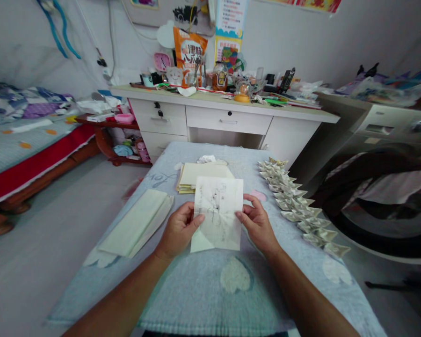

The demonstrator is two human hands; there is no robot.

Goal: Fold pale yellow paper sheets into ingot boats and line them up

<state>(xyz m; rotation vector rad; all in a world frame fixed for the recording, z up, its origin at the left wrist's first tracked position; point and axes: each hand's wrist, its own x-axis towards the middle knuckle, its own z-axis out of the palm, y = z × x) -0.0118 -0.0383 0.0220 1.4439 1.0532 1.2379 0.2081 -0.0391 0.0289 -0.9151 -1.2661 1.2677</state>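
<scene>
Centre of frame: a creased paper sheet (217,234), dark marks on its upper half, held upright in the picture between two bare hands. Left hand (178,228): thumb pressed on the front face near the left edge, about mid-height; remaining fingers curled at and behind that edge, partly hidden, closed on the paper. Right hand (260,225): thumb tip on the right edge at similar height; index finger bent above it, a small gap showing between the two; grip on the edge light, contact of the other fingers cannot be told. Sheet's top overlaps, in view, a paper stack (205,173) above centre. Cloth-covered worktop (182,292) beneath; whether the sheet's lower edge touches it, cannot tell. Left of centre, near the left hand: folded paper (135,224), lying slantwise. Right of centre: folded paper boats (296,201) in a close diagonal row, well apart from the right hand.
</scene>
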